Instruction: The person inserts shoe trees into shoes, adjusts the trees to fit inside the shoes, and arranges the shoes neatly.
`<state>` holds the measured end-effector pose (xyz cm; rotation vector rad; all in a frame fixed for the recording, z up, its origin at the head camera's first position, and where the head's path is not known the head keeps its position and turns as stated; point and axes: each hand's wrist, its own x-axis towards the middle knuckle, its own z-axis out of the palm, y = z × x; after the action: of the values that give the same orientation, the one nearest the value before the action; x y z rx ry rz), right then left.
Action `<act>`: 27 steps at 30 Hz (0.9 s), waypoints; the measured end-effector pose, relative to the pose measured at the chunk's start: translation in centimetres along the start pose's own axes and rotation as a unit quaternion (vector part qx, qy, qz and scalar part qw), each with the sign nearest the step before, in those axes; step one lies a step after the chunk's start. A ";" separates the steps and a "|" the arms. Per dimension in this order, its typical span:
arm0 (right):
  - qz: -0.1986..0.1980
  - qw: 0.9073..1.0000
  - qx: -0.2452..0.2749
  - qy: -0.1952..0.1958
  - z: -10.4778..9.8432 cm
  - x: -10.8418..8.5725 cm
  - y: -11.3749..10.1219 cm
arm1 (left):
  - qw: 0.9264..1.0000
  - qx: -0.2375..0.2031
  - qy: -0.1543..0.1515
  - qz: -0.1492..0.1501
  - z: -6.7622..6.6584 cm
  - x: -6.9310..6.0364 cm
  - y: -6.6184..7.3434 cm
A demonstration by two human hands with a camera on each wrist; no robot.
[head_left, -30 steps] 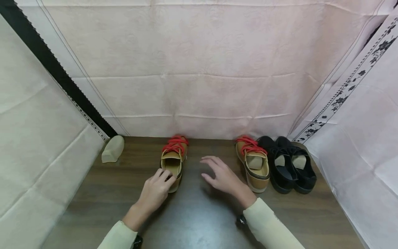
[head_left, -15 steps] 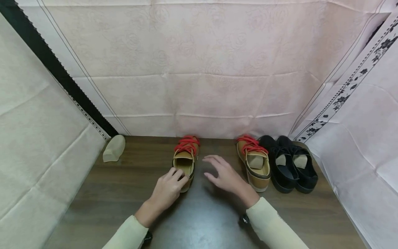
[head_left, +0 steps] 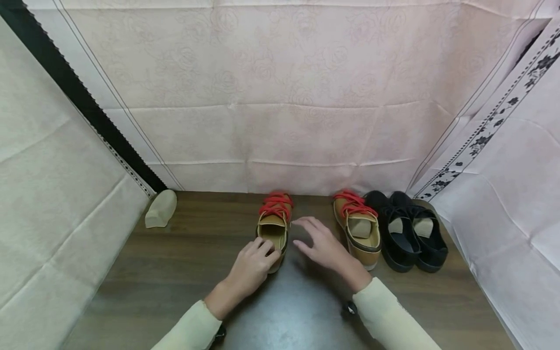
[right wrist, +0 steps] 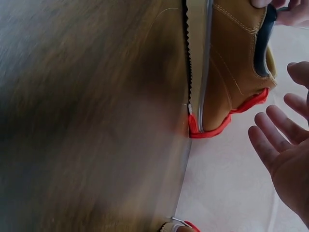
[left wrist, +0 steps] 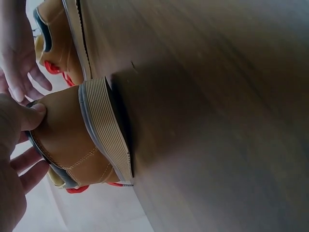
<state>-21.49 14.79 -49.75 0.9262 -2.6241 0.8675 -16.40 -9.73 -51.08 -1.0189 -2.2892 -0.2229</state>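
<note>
A tan shoe with red laces (head_left: pixel 275 209) stands on the floor, toe toward the cloth backdrop. My left hand (head_left: pixel 251 265) grips it at the heel collar; in the left wrist view the thumb presses the outside of the tan heel (left wrist: pixel 63 121) and the fingers go over the rim. Just right of this shoe, my right hand (head_left: pixel 323 245) is held with fingers spread and relaxed, holding nothing. The right wrist view shows that hand (right wrist: pixel 289 154) apart from the shoe (right wrist: pixel 227 63). Further right stands the matching tan shoe (head_left: pixel 358 228), with a beige insert inside.
Two black shoes (head_left: pixel 395 238) stand beside the matching tan shoe, each with a beige insert. A loose beige shoe insert (head_left: pixel 161 209) lies at the far left corner. Pale cloth (head_left: pixel 280 97) closes off the back and both sides of the wooden floor (head_left: pixel 144 291).
My left hand has slid the tan shoe to the right along the backdrop, closer to the matching one. The right hand has shifted slightly right and stays relaxed.
</note>
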 end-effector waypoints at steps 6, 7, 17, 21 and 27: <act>0.011 1.000 0.019 -0.002 -0.1 -0.4 0.8 | 1.000 0.003 0.011 0.007 0.5 1.0 1.0; 0.014 1.000 0.024 -0.003 -0.2 -0.5 0.9 | 1.000 0.003 0.013 0.007 0.6 1.1 1.2; 0.049 0.997 0.052 -0.004 -0.3 -1.0 1.2 | 1.000 -0.004 -0.007 0.004 0.6 1.9 2.6; 0.059 0.997 0.056 -0.006 -0.5 -1.0 1.1 | 1.000 -0.008 -0.004 0.007 0.6 2.1 2.9; 0.059 0.996 0.065 0.003 -0.5 -0.9 0.8 | 1.000 -0.021 0.000 0.012 0.6 2.1 3.3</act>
<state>-21.31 16.08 -50.04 0.8029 -2.6657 1.0785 -15.39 -5.91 -50.62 -1.0680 -2.2803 -0.2618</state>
